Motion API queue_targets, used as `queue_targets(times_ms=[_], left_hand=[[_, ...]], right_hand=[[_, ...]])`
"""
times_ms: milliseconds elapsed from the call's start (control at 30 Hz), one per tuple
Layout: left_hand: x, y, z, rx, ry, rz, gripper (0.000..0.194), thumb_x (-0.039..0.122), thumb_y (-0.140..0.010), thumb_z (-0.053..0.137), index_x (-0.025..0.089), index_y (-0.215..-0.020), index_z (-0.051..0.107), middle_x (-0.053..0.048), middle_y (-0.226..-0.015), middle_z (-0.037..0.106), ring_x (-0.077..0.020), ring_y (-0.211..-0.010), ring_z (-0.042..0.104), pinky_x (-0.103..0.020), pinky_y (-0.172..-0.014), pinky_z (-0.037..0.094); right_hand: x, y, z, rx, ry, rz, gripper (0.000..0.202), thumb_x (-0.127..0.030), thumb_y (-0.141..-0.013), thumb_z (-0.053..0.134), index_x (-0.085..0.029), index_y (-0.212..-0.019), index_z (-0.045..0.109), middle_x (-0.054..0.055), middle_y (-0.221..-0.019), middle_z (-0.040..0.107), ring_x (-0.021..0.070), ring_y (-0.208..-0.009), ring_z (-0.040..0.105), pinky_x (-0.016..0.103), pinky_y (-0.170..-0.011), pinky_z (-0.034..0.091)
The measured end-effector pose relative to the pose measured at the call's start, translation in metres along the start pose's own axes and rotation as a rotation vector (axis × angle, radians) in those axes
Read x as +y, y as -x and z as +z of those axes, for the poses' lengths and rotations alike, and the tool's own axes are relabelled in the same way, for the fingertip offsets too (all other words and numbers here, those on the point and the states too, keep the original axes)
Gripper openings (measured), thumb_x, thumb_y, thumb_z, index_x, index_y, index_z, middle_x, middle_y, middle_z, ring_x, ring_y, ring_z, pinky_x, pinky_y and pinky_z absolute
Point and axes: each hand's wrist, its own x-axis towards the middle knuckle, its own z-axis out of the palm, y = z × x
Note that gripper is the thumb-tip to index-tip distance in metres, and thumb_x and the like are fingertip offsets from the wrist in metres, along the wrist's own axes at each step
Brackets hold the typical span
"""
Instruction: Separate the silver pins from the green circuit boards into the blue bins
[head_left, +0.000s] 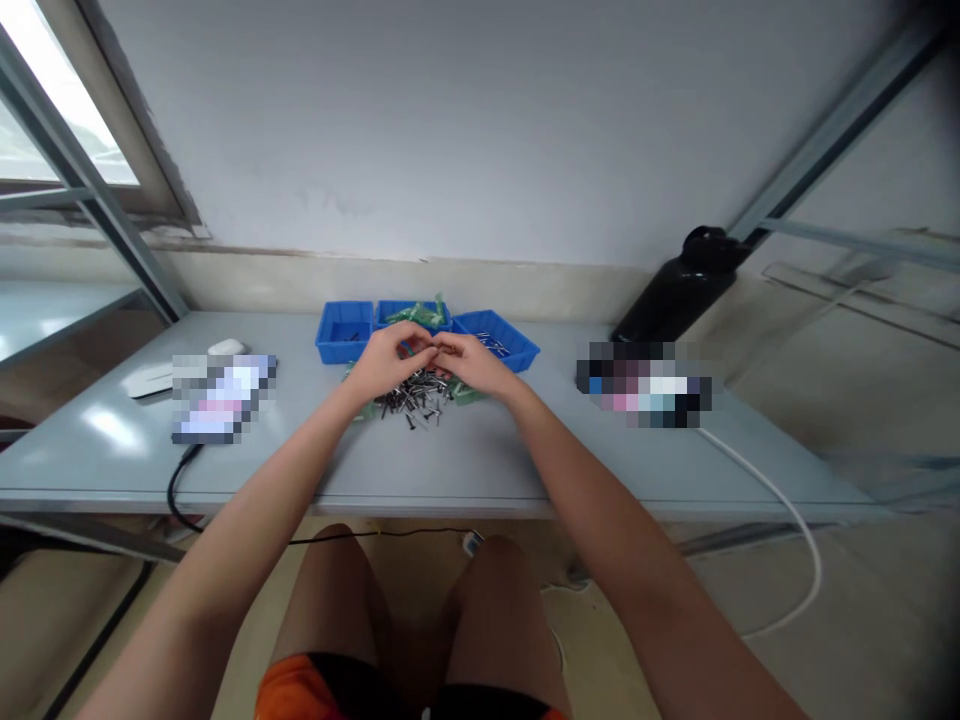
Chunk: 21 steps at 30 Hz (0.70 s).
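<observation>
My left hand [386, 362] and my right hand [475, 363] meet at the fingertips above a pile of loose dark screws [409, 399]. Both have curled fingers drawn in toward the thumbs; whatever they pinch is too small to make out. Just behind them stand three blue bins: the left bin [345, 350] has a few small pieces in it, the middle bin [382, 311] holds green plastic packaging [420, 315], and the right bin [517, 358], turned at an angle, contains silvery screws or nails [491, 344]. More green plastic [466, 393] lies beside the pile, partly under my right hand.
On the left lie a phone [229, 400] with a black cable [174, 485] and a white earbud case [227, 348]. To the right, a black bottle [679, 290] leans by a blurred-out device [645, 388] with a white cable [802, 530]. Metal posts flank the grey desk [442, 470].
</observation>
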Motion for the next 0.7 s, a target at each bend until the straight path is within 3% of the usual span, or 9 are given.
queue_targets(times_ms=[367,600,700], left_hand=[[0.0018,0.0,-0.0002,-0.007,-0.008,0.05,0.01,0.026,-0.08,0.063,0.016,-0.081,0.064,-0.002,-0.077,0.065,-0.0115,-0.07,0.06,-0.023,-0.062,0.048],[0.0053,-0.0002,-0.0013,0.033,0.028,0.041,0.011,0.027,-0.08,0.062,0.016,-0.082,0.064,-0.002,-0.079,0.066,-0.0116,-0.072,0.061,-0.023,-0.063,0.049],[0.0032,-0.0019,-0.0027,0.082,0.033,0.008,0.01,0.025,-0.08,0.061,0.016,-0.082,0.064,-0.002,-0.081,0.066,-0.012,-0.074,0.061,-0.023,-0.064,0.049]], right_hand=[[-0.0008,0.0008,-0.0022,-0.047,-0.06,0.056,0.02,-0.039,-0.081,0.061,-0.019,-0.078,0.055,-0.002,-0.069,0.055,0.0101,-0.061,0.051,0.025,-0.058,0.043],[-0.0021,0.0044,-0.0051,-0.075,-0.301,0.179,0.021,-0.037,-0.073,0.069,-0.019,-0.081,0.059,-0.002,-0.073,0.056,0.0091,-0.064,0.054,0.024,-0.062,0.044],[-0.002,0.004,-0.0076,-0.02,-0.354,0.175,0.023,-0.037,-0.071,0.071,-0.019,-0.081,0.06,-0.001,-0.076,0.058,0.0094,-0.065,0.053,0.024,-0.06,0.043]])
